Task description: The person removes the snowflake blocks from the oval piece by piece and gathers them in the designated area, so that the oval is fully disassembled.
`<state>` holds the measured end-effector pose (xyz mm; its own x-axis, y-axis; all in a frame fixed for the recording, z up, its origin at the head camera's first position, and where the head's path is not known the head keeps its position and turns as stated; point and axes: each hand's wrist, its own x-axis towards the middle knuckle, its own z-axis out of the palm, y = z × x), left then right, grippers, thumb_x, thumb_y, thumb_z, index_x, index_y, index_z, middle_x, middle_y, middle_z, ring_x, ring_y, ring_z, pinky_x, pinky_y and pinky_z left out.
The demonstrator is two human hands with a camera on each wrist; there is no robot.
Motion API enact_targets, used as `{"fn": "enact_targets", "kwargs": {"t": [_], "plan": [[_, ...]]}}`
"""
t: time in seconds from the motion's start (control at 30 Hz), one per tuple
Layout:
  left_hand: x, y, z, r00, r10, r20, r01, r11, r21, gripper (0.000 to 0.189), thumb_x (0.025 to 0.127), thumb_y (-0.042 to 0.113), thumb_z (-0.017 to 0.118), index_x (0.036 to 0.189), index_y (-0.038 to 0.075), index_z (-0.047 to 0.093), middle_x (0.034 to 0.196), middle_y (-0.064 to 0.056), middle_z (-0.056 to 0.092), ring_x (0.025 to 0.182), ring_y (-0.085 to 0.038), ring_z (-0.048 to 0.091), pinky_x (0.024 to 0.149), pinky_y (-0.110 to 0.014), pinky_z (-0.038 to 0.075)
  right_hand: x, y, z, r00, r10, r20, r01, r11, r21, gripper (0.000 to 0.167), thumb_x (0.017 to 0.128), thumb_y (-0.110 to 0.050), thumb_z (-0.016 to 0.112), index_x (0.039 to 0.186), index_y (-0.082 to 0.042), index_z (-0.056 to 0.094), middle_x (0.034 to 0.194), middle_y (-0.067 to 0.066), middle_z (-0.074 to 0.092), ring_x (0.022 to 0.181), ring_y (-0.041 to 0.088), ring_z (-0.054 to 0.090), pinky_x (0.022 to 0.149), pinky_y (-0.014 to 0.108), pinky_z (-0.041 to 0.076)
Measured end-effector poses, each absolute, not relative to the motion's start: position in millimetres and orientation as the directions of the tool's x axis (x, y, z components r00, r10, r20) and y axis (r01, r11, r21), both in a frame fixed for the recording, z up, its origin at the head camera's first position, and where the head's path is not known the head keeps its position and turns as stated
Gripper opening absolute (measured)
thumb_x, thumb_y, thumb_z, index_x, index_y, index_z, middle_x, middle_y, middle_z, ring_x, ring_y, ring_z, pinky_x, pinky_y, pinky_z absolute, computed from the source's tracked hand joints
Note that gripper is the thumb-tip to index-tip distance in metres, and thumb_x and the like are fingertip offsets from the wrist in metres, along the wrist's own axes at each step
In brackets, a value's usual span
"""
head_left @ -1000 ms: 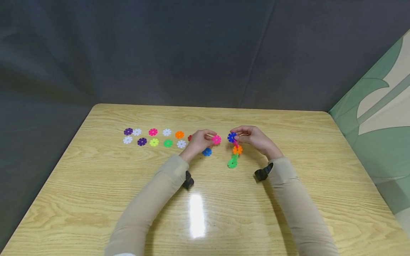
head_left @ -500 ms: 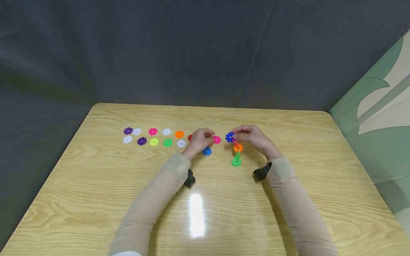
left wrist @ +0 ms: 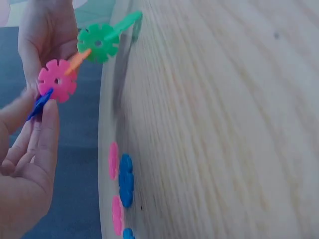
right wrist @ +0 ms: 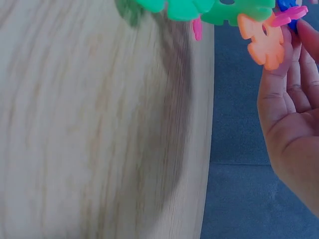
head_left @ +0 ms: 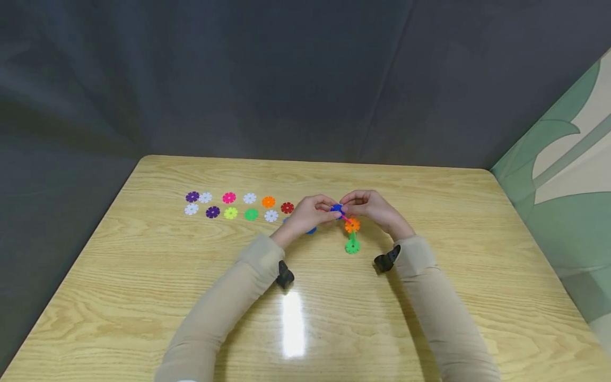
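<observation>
A chain of linked plastic snowflake discs hangs between my hands above the table. At its top is a blue disc (head_left: 338, 211), pinched by the thumb and fingers of my left hand (head_left: 307, 216). My right hand (head_left: 376, 211) also pinches that blue disc from the other side. Below it come a pink disc (left wrist: 57, 79), an orange disc (head_left: 352, 225) and green discs (head_left: 352, 246), slotted edge to edge at angles. In the right wrist view, the orange disc (right wrist: 264, 42) hangs just in front of the right fingers.
Loose discs lie in two rows on the wooden table (head_left: 143, 254), among them a red disc (head_left: 287, 207), an orange disc (head_left: 268, 201) and a yellow disc (head_left: 231, 213). Blue discs (left wrist: 126, 180) and pink discs (left wrist: 113, 160) lie near the left hand. A dark curtain (head_left: 286, 79) stands behind.
My left hand has moved right, from beside a loose pink disc to the blue disc of the chain. The right hand has shifted slightly left with the chain.
</observation>
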<state>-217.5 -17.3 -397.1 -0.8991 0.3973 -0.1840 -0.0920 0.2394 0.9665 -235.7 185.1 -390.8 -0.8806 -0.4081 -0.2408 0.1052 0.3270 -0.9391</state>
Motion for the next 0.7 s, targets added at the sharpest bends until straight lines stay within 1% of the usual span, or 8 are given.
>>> {"fn": "enact_targets", "kwargs": {"t": [0.1, 0.23, 0.3, 0.37, 0.47, 0.57, 0.7], "plan": [[-216, -16, -397, -0.903, 0.39, -0.182, -0.095, 0.233, 0.968, 0.031, 0.09, 0.011, 0.066, 0.119, 0.001, 0.061, 0.115, -0.019, 0.064, 0.101, -0.03, 0.067, 0.085, -0.032, 0.058, -236, 184, -391, -0.875, -0.424, -0.235, 0.095, 0.326, -0.941, 0.029, 0.092, -0.009, 0.062, 0.115, 0.007, 0.056, 0.087, -0.008, 0.064, 0.077, 0.005, 0.062, 0.075, 0.022, 0.054], [-215, -20, -398, -0.921, 0.349, -0.175, -0.091, 0.244, 0.966, 0.029, 0.09, 0.012, 0.066, 0.118, 0.003, 0.062, 0.114, -0.017, 0.064, 0.097, -0.032, 0.068, 0.082, -0.033, 0.059, -235, 185, -390, -0.863, -0.441, -0.247, 0.088, 0.351, -0.932, 0.034, 0.094, -0.011, 0.059, 0.122, 0.008, 0.054, 0.092, -0.008, 0.064, 0.082, 0.005, 0.062, 0.08, 0.022, 0.053], [-215, -23, -400, -0.928, 0.326, -0.178, -0.103, 0.234, 0.967, 0.03, 0.09, 0.012, 0.066, 0.119, 0.003, 0.062, 0.114, -0.017, 0.063, 0.096, -0.034, 0.068, 0.081, -0.035, 0.059, -234, 186, -391, -0.854, -0.447, -0.268, 0.092, 0.378, -0.921, 0.036, 0.094, -0.013, 0.059, 0.124, 0.006, 0.054, 0.095, -0.007, 0.063, 0.084, 0.005, 0.061, 0.083, 0.024, 0.052], [-215, -26, -402, -0.935, 0.306, -0.182, -0.117, 0.221, 0.968, 0.031, 0.091, 0.011, 0.065, 0.121, 0.003, 0.061, 0.114, -0.017, 0.062, 0.095, -0.035, 0.068, 0.081, -0.034, 0.059, -234, 188, -392, -0.836, -0.463, -0.294, 0.091, 0.41, -0.907, 0.038, 0.095, -0.015, 0.058, 0.126, 0.005, 0.053, 0.097, -0.006, 0.062, 0.087, 0.006, 0.061, 0.086, 0.027, 0.053], [-215, -29, -403, -0.938, 0.287, -0.195, -0.142, 0.195, 0.971, 0.033, 0.092, 0.009, 0.063, 0.123, 0.001, 0.059, 0.115, -0.019, 0.061, 0.097, -0.037, 0.067, 0.08, -0.031, 0.059, -235, 190, -395, -0.8, -0.502, -0.329, 0.093, 0.439, -0.894, 0.039, 0.095, -0.014, 0.058, 0.127, 0.006, 0.052, 0.099, -0.004, 0.063, 0.087, 0.006, 0.062, 0.089, 0.032, 0.054], [-215, -32, -404, -0.937, 0.282, -0.207, -0.161, 0.177, 0.971, 0.033, 0.092, 0.008, 0.061, 0.124, 0.001, 0.058, 0.116, -0.019, 0.061, 0.098, -0.036, 0.067, 0.078, -0.029, 0.059, -236, 190, -397, -0.781, -0.525, -0.338, 0.085, 0.446, -0.891, 0.037, 0.094, -0.011, 0.058, 0.126, 0.008, 0.052, 0.098, -0.002, 0.063, 0.086, 0.007, 0.063, 0.088, 0.031, 0.056], [-214, -33, -404, -0.932, 0.286, -0.22, -0.18, 0.159, 0.971, 0.033, 0.092, 0.008, 0.062, 0.123, 0.0, 0.057, 0.115, -0.02, 0.062, 0.099, -0.035, 0.068, 0.079, -0.03, 0.059, -235, 189, -396, -0.801, -0.499, -0.331, 0.096, 0.438, -0.894, 0.035, 0.093, -0.011, 0.06, 0.121, 0.009, 0.054, 0.092, -0.004, 0.062, 0.084, 0.006, 0.062, 0.084, 0.024, 0.055]]}}
